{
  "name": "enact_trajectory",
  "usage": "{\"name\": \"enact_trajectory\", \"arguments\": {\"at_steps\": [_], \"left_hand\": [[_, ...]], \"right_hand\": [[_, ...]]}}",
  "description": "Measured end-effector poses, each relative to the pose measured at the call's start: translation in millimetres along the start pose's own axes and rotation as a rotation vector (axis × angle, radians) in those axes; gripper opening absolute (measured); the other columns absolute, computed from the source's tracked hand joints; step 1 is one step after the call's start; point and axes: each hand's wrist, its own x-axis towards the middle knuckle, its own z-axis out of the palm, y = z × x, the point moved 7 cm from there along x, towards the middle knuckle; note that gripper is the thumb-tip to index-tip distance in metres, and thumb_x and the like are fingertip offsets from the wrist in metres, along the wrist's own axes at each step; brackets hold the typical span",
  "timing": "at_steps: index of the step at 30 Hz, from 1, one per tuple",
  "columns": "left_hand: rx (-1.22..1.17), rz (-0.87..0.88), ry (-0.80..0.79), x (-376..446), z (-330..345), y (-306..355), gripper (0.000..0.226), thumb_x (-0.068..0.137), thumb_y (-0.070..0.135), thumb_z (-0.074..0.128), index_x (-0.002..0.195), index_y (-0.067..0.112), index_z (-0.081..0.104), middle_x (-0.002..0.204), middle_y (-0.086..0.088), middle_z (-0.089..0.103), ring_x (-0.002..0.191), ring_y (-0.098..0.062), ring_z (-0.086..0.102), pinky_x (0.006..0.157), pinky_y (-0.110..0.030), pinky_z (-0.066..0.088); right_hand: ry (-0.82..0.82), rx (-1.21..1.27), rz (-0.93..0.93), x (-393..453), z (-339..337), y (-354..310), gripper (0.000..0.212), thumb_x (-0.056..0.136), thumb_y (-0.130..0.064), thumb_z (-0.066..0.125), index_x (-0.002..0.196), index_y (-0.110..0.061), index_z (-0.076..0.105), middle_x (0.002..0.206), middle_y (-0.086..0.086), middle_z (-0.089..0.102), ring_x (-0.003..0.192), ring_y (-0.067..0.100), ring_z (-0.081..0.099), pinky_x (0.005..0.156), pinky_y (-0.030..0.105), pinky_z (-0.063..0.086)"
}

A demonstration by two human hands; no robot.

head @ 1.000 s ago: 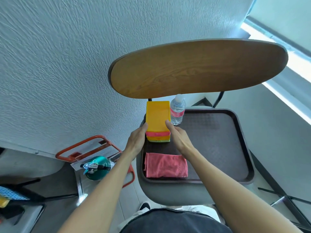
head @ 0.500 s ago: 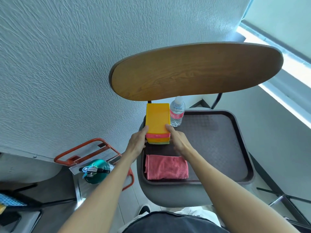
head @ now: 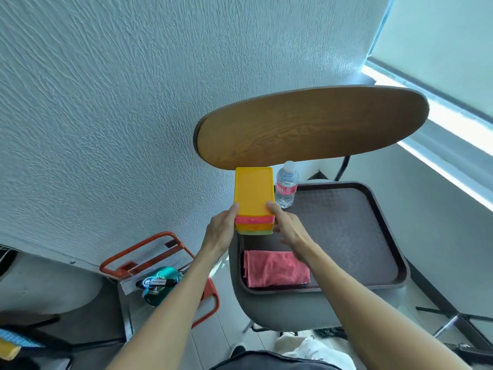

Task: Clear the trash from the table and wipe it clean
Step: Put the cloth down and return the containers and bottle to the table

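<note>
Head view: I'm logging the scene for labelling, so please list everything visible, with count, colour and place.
stack of containers: one, yellow on top, held over the tray's far left corner
water bottle: one, clear, red label, upright beside the stack
cloth: one, pink, folded, tray's near left
tray: one, dark brown, on grey chair seat
chair back: one, wooden
green item: one, in orange-framed rack, lower left
left hand, right hand: gripping the stack's sides

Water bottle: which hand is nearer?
Right. The right hand grips the stacked boxes on the side facing the water bottle, just below it. The left hand is on the boxes' far side.
</note>
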Motion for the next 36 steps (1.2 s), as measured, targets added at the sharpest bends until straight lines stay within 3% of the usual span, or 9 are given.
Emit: {"name": "enact_trajectory", "arguments": {"at_steps": [6, 11, 14, 22, 26, 29, 33, 34, 36], "left_hand": [[0.002, 0.079, -0.018, -23.0, -9.2, 25.2, 0.037, 0.099, 0.057, 0.035, 0.085, 0.036, 0.062, 0.104, -0.002, 0.068, 0.098, -0.019, 0.065, 0.085, -0.037, 0.051], [0.047, 0.136, -0.074, -42.9, -14.7, 50.1, 0.056, 0.079, 0.080, 0.034, 0.083, 0.036, 0.068, 0.101, -0.001, 0.071, 0.097, -0.021, 0.066, 0.092, -0.047, 0.052], [0.043, 0.194, -0.125, -56.2, -13.6, 70.0, 0.050, 0.092, 0.070, 0.035, 0.086, 0.033, 0.068, 0.099, -0.001, 0.071, 0.095, -0.018, 0.066, 0.087, -0.040, 0.052], [0.030, 0.368, -0.276, -96.9, 6.0, 127.4, 0.053, 0.093, 0.067, 0.031, 0.100, 0.031, 0.069, 0.095, 0.006, 0.071, 0.089, -0.010, 0.063, 0.080, -0.029, 0.046], [0.018, 0.439, -0.356, -122.0, 25.9, 164.0, 0.060, 0.093, 0.067, 0.030, 0.110, 0.024, 0.069, 0.096, 0.004, 0.074, 0.087, -0.007, 0.068, 0.077, -0.025, 0.050], [0.026, 0.488, -0.388, -140.7, 42.2, 191.5, 0.060, 0.091, 0.068, 0.031, 0.098, 0.022, 0.069, 0.082, 0.007, 0.070, 0.082, -0.012, 0.065, 0.076, -0.027, 0.047], [0.050, 0.555, -0.410, -166.5, 63.1, 231.4, 0.065, 0.091, 0.071, 0.031, 0.081, 0.018, 0.068, 0.070, 0.003, 0.062, 0.073, -0.016, 0.055, 0.076, -0.031, 0.045], [0.053, 0.571, -0.439, -172.3, 69.7, 240.1, 0.067, 0.089, 0.074, 0.031, 0.076, 0.019, 0.067, 0.067, 0.002, 0.061, 0.071, -0.016, 0.053, 0.076, -0.032, 0.044], [0.080, 0.613, -0.489, -186.5, 85.4, 258.0, 0.073, 0.082, 0.083, 0.030, 0.072, 0.020, 0.065, 0.067, 0.002, 0.060, 0.070, -0.017, 0.052, 0.078, -0.037, 0.045]], "right_hand": [[0.061, 0.035, -0.050, -31.3, 1.4, -15.1, 0.051, 0.094, -0.059, 0.045, 0.110, -0.014, 0.061, 0.108, 0.005, 0.067, 0.090, 0.009, 0.061, 0.067, 0.025, 0.040], [0.145, 0.087, -0.108, -64.6, -2.1, -31.5, 0.058, 0.091, -0.065, 0.045, 0.115, -0.017, 0.066, 0.105, 0.000, 0.071, 0.088, 0.003, 0.062, 0.063, 0.020, 0.037], [0.188, 0.116, -0.124, -87.8, -6.3, -39.7, 0.063, 0.087, -0.069, 0.044, 0.109, -0.016, 0.069, 0.103, 0.001, 0.072, 0.087, 0.006, 0.063, 0.063, 0.022, 0.037], [0.340, 0.178, -0.225, -154.6, -37.3, -67.3, 0.046, 0.087, -0.069, 0.043, 0.080, -0.028, 0.062, 0.084, -0.009, 0.065, 0.081, 0.006, 0.058, 0.086, 0.036, 0.035], [0.446, 0.179, -0.260, -191.1, -61.9, -83.7, 0.058, 0.067, -0.082, 0.039, 0.077, -0.030, 0.062, 0.083, -0.009, 0.064, 0.082, 0.009, 0.059, 0.087, 0.036, 0.037], [0.503, 0.182, -0.282, -218.3, -84.6, -95.2, 0.052, 0.077, -0.079, 0.038, 0.077, -0.032, 0.062, 0.084, -0.009, 0.062, 0.080, 0.009, 0.057, 0.088, 0.037, 0.036], [0.593, 0.188, -0.305, -258.4, -117.3, -111.8, 0.055, 0.080, -0.080, 0.039, 0.080, -0.031, 0.062, 0.093, -0.001, 0.067, 0.083, 0.013, 0.060, 0.074, 0.033, 0.041], [0.628, 0.191, -0.305, -268.2, -125.9, -114.9, 0.057, 0.078, -0.081, 0.039, 0.079, -0.029, 0.063, 0.096, 0.002, 0.068, 0.086, 0.015, 0.061, 0.075, 0.035, 0.044], [0.695, 0.186, -0.303, -287.6, -144.4, -119.1, 0.073, 0.068, -0.090, 0.040, 0.084, -0.024, 0.068, 0.105, 0.010, 0.071, 0.102, 0.027, 0.063, 0.093, 0.049, 0.048]]}}
